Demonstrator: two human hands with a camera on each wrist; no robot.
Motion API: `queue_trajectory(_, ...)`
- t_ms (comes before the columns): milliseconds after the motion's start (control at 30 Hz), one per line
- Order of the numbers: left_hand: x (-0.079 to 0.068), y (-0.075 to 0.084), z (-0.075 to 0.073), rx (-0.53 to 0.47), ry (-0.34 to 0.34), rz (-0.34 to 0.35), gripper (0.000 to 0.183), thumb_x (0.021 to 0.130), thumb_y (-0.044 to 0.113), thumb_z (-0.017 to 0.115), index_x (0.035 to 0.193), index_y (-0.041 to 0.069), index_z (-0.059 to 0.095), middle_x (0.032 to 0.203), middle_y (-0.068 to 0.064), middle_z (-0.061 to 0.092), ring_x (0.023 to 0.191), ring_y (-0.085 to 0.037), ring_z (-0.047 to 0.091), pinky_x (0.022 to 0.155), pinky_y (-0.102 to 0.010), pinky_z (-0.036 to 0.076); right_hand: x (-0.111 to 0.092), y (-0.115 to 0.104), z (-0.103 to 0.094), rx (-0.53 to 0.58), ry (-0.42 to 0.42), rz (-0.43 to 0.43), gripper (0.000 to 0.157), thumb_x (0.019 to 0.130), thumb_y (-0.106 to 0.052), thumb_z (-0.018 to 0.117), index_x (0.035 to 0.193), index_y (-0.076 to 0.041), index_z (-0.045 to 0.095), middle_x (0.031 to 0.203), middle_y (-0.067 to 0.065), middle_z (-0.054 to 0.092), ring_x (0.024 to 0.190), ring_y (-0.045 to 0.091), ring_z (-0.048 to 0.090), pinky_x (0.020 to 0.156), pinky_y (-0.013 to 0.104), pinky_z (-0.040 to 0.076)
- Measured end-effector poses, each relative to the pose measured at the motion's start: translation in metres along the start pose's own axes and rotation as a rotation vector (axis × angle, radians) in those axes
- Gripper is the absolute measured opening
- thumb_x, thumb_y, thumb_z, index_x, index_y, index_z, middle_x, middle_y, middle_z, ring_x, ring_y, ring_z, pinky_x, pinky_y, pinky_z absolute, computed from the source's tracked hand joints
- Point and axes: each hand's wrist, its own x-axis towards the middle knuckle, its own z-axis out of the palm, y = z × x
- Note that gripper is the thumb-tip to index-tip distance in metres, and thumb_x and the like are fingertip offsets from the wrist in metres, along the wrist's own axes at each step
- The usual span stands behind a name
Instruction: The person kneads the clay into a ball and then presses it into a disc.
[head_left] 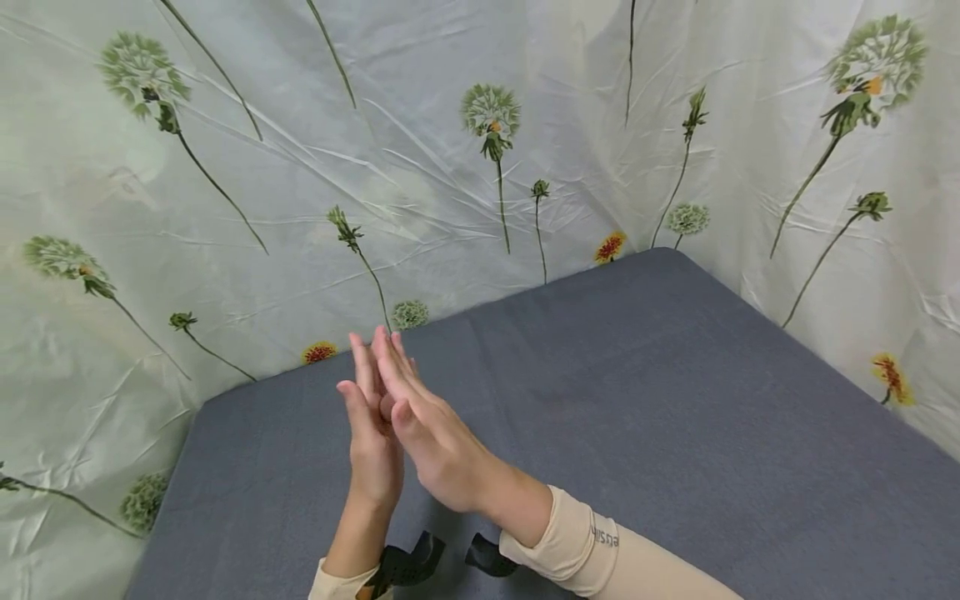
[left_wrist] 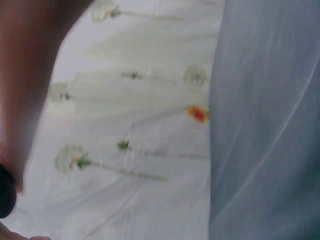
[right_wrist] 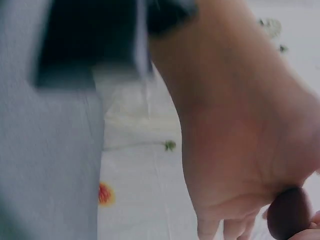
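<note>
My left hand [head_left: 377, 454] stands upright with its fingers straight and its palm turned toward the right hand. The right hand [head_left: 442, 446] leans in from the right, also straight-fingered, palm facing the left one. Between the two palms sits a small, smooth, dark reddish-brown ball [head_left: 387, 407], partly hidden by the hands. In the right wrist view the ball [right_wrist: 289, 214] shows at the lower right against a palm; the left wrist view catches only its dark edge [left_wrist: 6, 192]. What the ball is made of I cannot tell.
Below the hands spreads a table with a dark grey cloth [head_left: 600, 400]. A pale curtain [head_left: 420, 167] printed with dandelions and small flowers hangs behind and along the sides. Black wrist straps [head_left: 491, 556] and beige sleeves [head_left: 577, 533] are on the arms.
</note>
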Motion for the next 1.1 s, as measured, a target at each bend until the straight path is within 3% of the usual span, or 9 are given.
queue_trajectory(133,-0.006,0.005,0.012,0.076,-0.039,-0.001,0.075,0.109,0.071,0.006,0.17,0.035,-0.019,0.182,0.012,-0.003,0.169,-0.011,-0.004,0.138,-0.037,0.004,0.003,0.006,-0.008,0.052,0.033,0.071,0.089,0.106,-0.074,-0.003,0.172,-0.015,-0.005,0.18,-0.008,-0.011,0.168,0.012,-0.011,0.138,0.046,0.003)
queue_trajectory(233,-0.008,0.015,0.015,0.077,-0.002,0.027,0.076,0.109,0.074,0.008,0.17,0.037,-0.016,0.182,0.014,-0.004,0.169,-0.011,-0.008,0.137,-0.05,-0.004,0.002,0.011,-0.005,0.095,-0.001,0.122,0.087,0.106,-0.076,0.0,0.172,-0.019,-0.01,0.179,-0.012,-0.014,0.167,0.01,-0.012,0.138,0.046,0.004)
queue_trajectory(333,-0.008,0.022,0.01,0.042,0.056,0.077,0.078,0.108,0.076,0.014,0.171,0.039,-0.013,0.182,0.013,-0.006,0.168,-0.011,-0.014,0.135,-0.056,-0.011,0.001,0.014,0.003,0.126,-0.071,0.168,0.087,0.105,-0.077,0.001,0.17,-0.023,-0.016,0.178,-0.015,-0.018,0.167,0.008,-0.008,0.138,0.043,0.009)
queue_trajectory(467,-0.005,0.024,-0.002,0.009,0.133,0.115,0.081,0.106,0.079,0.02,0.171,0.04,-0.011,0.182,0.013,-0.004,0.167,-0.008,-0.016,0.136,-0.054,-0.01,-0.003,0.014,0.015,0.106,-0.151,0.193,0.087,0.104,-0.078,0.0,0.169,-0.025,-0.019,0.177,-0.015,-0.018,0.168,0.009,-0.003,0.138,0.042,0.014)
queue_trajectory(633,0.002,0.017,-0.014,-0.044,0.174,0.061,0.082,0.106,0.079,0.021,0.171,0.041,-0.012,0.182,0.011,-0.004,0.168,-0.007,-0.014,0.139,-0.042,0.003,-0.005,0.006,0.02,0.049,-0.177,0.15,0.082,0.106,-0.074,-0.002,0.169,-0.025,-0.017,0.178,-0.011,-0.02,0.167,0.011,-0.01,0.138,0.043,0.01)
queue_trajectory(733,0.003,0.009,-0.014,-0.076,0.139,0.019,0.081,0.107,0.077,0.018,0.17,0.04,-0.015,0.183,0.007,-0.007,0.169,-0.013,-0.011,0.138,-0.036,0.003,-0.004,-0.001,0.016,0.009,-0.149,0.099,0.082,0.108,-0.071,-0.002,0.17,-0.02,-0.013,0.179,-0.009,-0.019,0.167,0.012,-0.014,0.138,0.044,0.006)
queue_trajectory(833,0.002,0.002,-0.005,-0.078,0.088,-0.012,0.082,0.107,0.077,0.015,0.17,0.036,-0.018,0.183,0.005,-0.007,0.17,-0.017,-0.007,0.138,-0.038,-0.001,-0.002,-0.002,0.008,-0.018,-0.08,0.06,0.085,0.108,-0.071,0.0,0.172,-0.014,-0.007,0.18,-0.006,-0.014,0.167,0.013,-0.014,0.138,0.044,0.004)
queue_trajectory(967,-0.005,-0.003,0.015,0.015,-0.005,-0.031,0.081,0.107,0.076,0.011,0.169,0.036,-0.022,0.182,0.011,-0.008,0.169,-0.014,-0.008,0.137,-0.052,-0.007,0.002,0.005,-0.007,0.013,0.018,0.087,0.086,0.109,-0.072,0.005,0.172,-0.015,-0.003,0.18,-0.01,-0.011,0.167,0.009,-0.011,0.138,0.044,0.002)
queue_trajectory(1100,-0.011,0.002,0.025,0.118,-0.057,0.011,0.078,0.108,0.074,0.006,0.169,0.034,-0.021,0.18,0.013,-0.011,0.167,-0.014,-0.017,0.132,-0.062,-0.013,0.006,0.014,-0.013,0.063,0.049,0.142,0.087,0.109,-0.073,0.008,0.172,-0.015,-0.004,0.179,-0.011,-0.009,0.167,0.008,-0.008,0.138,0.046,0.003)
